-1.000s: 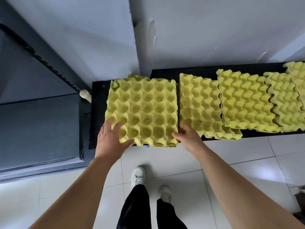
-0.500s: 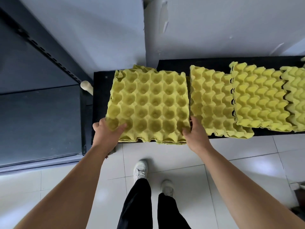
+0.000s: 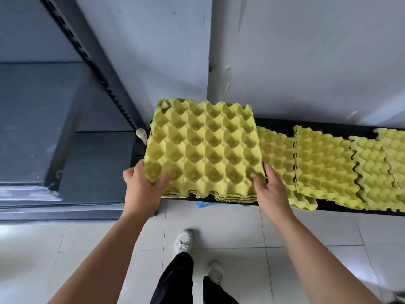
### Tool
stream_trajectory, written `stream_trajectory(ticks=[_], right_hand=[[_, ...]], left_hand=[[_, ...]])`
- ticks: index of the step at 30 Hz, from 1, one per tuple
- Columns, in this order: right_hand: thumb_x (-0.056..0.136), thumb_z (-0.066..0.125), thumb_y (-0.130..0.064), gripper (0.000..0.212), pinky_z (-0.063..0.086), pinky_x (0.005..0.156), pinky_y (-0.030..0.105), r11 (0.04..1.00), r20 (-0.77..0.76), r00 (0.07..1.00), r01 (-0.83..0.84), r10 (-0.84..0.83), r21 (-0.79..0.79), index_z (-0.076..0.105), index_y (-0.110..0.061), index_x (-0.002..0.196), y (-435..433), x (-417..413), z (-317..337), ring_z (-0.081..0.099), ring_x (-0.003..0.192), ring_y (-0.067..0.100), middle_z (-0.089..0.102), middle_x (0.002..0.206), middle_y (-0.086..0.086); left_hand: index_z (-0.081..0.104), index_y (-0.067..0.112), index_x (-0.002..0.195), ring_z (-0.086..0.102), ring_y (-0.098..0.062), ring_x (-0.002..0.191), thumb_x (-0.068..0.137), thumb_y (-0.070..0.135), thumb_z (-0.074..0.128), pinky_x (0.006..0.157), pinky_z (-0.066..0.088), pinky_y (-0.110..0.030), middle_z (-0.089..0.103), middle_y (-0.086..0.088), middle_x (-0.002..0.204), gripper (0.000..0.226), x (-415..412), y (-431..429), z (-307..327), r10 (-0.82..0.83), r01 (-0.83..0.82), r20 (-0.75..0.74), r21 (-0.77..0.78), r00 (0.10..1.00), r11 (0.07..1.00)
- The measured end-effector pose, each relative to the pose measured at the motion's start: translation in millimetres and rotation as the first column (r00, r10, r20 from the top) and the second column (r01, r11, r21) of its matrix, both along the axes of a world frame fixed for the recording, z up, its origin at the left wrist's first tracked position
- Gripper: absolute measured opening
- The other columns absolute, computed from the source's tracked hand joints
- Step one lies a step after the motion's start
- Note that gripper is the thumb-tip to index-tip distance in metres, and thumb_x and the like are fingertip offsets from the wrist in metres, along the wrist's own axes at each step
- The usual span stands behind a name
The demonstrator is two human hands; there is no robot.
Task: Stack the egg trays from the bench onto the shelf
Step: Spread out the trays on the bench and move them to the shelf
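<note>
A thin stack of yellow egg trays [image 3: 203, 148] is lifted off the left end of the black bench [image 3: 276, 125], its near edge raised. My left hand [image 3: 142, 189] grips its near left corner, thumb on top. My right hand [image 3: 270, 189] grips the near right corner. Several more yellow trays [image 3: 324, 163] lie overlapping in a row along the bench to the right. The dark grey shelf [image 3: 37, 119] stands to the left, its boards bare.
A slotted dark upright post [image 3: 92, 62] of the shelf runs diagonally beside the bench's left end. A pale wooden handle tip [image 3: 141, 133] pokes out between shelf and bench. White wall behind, pale floor tiles below with my feet [image 3: 183, 242].
Both hands went from resting at the stack's near corners to gripping them. The stack has come up off the bench and closer to me.
</note>
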State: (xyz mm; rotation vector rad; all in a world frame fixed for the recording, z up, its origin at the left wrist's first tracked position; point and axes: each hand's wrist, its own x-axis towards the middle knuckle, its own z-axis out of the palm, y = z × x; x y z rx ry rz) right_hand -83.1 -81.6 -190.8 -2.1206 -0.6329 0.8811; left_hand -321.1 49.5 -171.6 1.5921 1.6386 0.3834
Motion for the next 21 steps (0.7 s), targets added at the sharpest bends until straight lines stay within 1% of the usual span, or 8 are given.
stream_trajectory(ticks=[5,7,9,12,14,16,18,21], right_hand=[[0.095,0.049,-0.042,0.061,0.020,0.103,0.020,0.995,0.065,0.996,-0.061,0.056,0.083,0.029,-0.020,0.148,-25,-15,76,0.026,0.140,0.012,0.029,0.153,-0.002],[0.093,0.051,-0.045,0.062,0.022,0.104,0.021,0.987,0.073,0.994,-0.087,0.078,0.134,0.030,-0.022,0.148,-34,-26,105,0.029,0.137,0.009,0.031,0.151,-0.006],[0.091,0.054,-0.047,0.064,0.023,0.101,0.020,0.976,0.077,0.991,-0.124,0.111,0.181,0.032,-0.024,0.146,-38,-40,130,0.032,0.132,0.004,0.036,0.145,-0.009],[0.084,0.061,-0.052,0.074,0.025,0.106,0.023,0.955,0.082,0.982,-0.185,0.170,0.232,0.033,-0.023,0.146,-34,-67,160,0.032,0.136,0.007,0.035,0.148,-0.009],[0.076,0.065,-0.058,0.084,0.028,0.113,0.032,0.941,0.087,0.973,-0.228,0.213,0.251,0.033,-0.025,0.146,-26,-88,179,0.032,0.136,0.007,0.035,0.149,-0.009],[0.073,0.067,-0.061,0.083,0.030,0.113,0.037,0.926,0.088,0.960,-0.278,0.264,0.255,0.036,-0.030,0.143,-13,-111,194,0.036,0.133,0.007,0.039,0.145,-0.011],[0.073,0.067,-0.063,0.079,0.031,0.112,0.035,0.900,0.107,0.941,-0.338,0.321,0.276,0.040,-0.032,0.140,3,-137,206,0.038,0.129,0.004,0.041,0.141,-0.014],[0.077,0.066,-0.057,0.081,0.023,0.107,0.026,0.864,0.150,0.908,-0.418,0.391,0.281,0.034,-0.026,0.145,28,-184,222,0.033,0.133,0.009,0.036,0.146,-0.006]], left_hand=[[0.052,0.020,0.118,0.044,0.013,0.078,0.083,0.042,0.069,0.077,0.039,-0.027,0.038,-0.005,0.123,0.045,-20,-43,70,0.097,-0.103,0.072,0.089,0.993,0.991],[0.054,0.021,0.115,0.044,0.020,0.077,0.081,0.040,0.072,0.076,0.039,-0.026,0.041,-0.005,0.120,0.043,-34,-57,96,0.132,-0.145,0.101,0.134,0.986,0.980],[0.055,0.024,0.111,0.042,0.025,0.077,0.080,0.039,0.073,0.069,0.039,-0.021,0.043,-0.004,0.118,0.039,-51,-68,120,0.166,-0.185,0.119,0.173,0.979,0.968],[0.055,0.028,0.116,0.046,0.019,0.076,0.080,0.039,0.072,0.062,0.034,-0.007,0.043,-0.003,0.118,0.042,-81,-76,150,0.236,-0.259,0.131,0.209,0.963,0.943],[0.055,0.026,0.125,0.049,0.015,0.077,0.080,0.039,0.073,0.064,0.036,-0.008,0.043,-0.002,0.119,0.050,-105,-78,167,0.279,-0.308,0.147,0.235,0.949,0.922],[0.055,0.027,0.126,0.048,0.011,0.079,0.080,0.038,0.073,0.075,0.036,-0.017,0.042,0.000,0.117,0.051,-131,-78,183,0.324,-0.360,0.172,0.250,0.930,0.899],[0.056,0.027,0.126,0.047,0.011,0.079,0.080,0.038,0.073,0.079,0.035,-0.020,0.042,0.000,0.117,0.050,-160,-76,195,0.365,-0.406,0.191,0.264,0.911,0.875],[0.055,0.025,0.128,0.045,0.015,0.081,0.081,0.037,0.073,0.079,0.034,-0.016,0.042,-0.001,0.117,0.052,-210,-70,208,0.413,-0.464,0.220,0.295,0.884,0.836]])
